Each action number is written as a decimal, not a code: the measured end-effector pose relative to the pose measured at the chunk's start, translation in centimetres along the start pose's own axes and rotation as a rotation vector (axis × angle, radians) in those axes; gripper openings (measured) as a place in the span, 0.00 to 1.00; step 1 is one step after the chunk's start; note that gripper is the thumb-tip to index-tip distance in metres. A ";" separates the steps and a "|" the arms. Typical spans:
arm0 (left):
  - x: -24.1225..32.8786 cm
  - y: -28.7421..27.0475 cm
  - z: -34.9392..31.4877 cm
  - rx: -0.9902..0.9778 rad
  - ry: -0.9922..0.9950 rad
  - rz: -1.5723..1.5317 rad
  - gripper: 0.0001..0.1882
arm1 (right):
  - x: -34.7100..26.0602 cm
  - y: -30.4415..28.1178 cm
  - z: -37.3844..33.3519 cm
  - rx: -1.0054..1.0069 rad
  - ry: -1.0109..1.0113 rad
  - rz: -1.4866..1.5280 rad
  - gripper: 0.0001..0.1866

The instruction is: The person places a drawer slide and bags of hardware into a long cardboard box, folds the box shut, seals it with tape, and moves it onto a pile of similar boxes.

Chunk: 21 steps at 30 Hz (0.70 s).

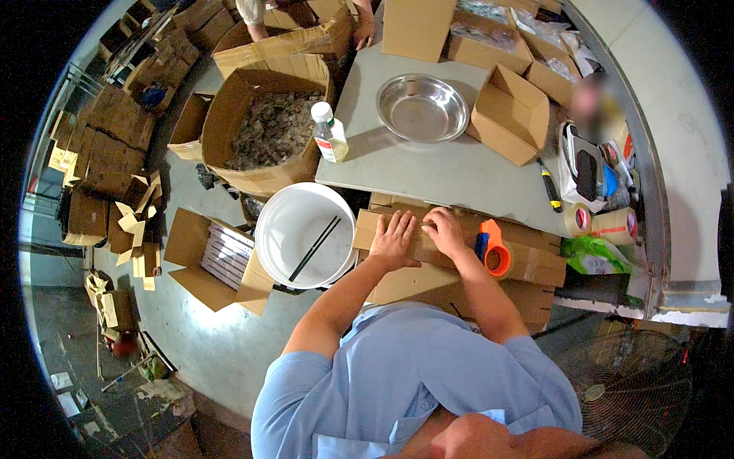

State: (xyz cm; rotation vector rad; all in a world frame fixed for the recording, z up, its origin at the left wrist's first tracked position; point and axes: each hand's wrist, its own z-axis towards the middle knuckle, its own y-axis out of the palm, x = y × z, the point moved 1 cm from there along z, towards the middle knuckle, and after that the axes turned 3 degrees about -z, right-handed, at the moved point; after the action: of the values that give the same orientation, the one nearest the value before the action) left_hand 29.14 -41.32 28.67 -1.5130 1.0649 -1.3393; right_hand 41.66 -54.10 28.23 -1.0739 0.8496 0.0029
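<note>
1. Packing area: worker's L hand (394,241) lies flat on a brown carton (434,249), fingers spread, gripping nothing.
2. R hand (445,229) sits just beside it, fingers curled over same carton; can't tell if they pinch a flap or only rest.
3. Carton lies at near edge of grey bench (428,172), atop more cardboard (527,302), directly in front of worker.
4. Progress, est.: partway. Top looks closed, approx. flat; can't tell whether any seam is taped. If not, that's prob. what's left.
5. Orange tape dispenser (495,249) is R of R hand, not held.
6. Nearby: white bucket (294,222) w/ black sticks (315,249), L side; co-worker's hand (363,34) at bench's far edge.
</note>
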 end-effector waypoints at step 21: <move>0.4 -0.8 -0.2 -0.057 0.003 0.077 0.59 | 0.7 -0.3 1.0 -0.113 -0.095 -0.037 0.07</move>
State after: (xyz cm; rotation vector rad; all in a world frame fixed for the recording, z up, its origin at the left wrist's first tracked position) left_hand 29.05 -41.49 29.54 -1.4968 1.1598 -1.2682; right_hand 42.85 -53.76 28.26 -1.1860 0.7505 0.0709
